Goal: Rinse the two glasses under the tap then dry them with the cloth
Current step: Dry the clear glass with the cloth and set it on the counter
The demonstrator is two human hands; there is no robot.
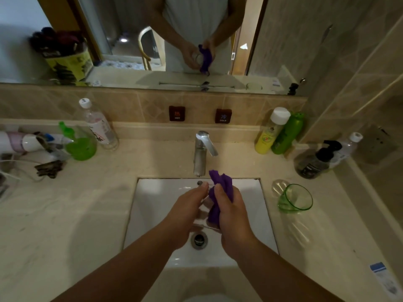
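Note:
Over the white sink (157, 199), my left hand (187, 210) holds a clear glass (204, 216) that is mostly hidden between both hands. My right hand (231, 212) grips a purple cloth (220, 186), which is pushed against the clear glass and sticks up above my fingers. A green glass (295, 198) stands upright on the counter right of the sink. The chrome tap (202, 151) stands behind the sink, with no water visibly running.
Yellow and green bottles (279, 134) and a black pump bottle (318, 160) stand at the back right. A water bottle (98, 125), a green flask and toiletries crowd the back left. The drain (198, 239) lies below my hands. A mirror above reflects a person's hands.

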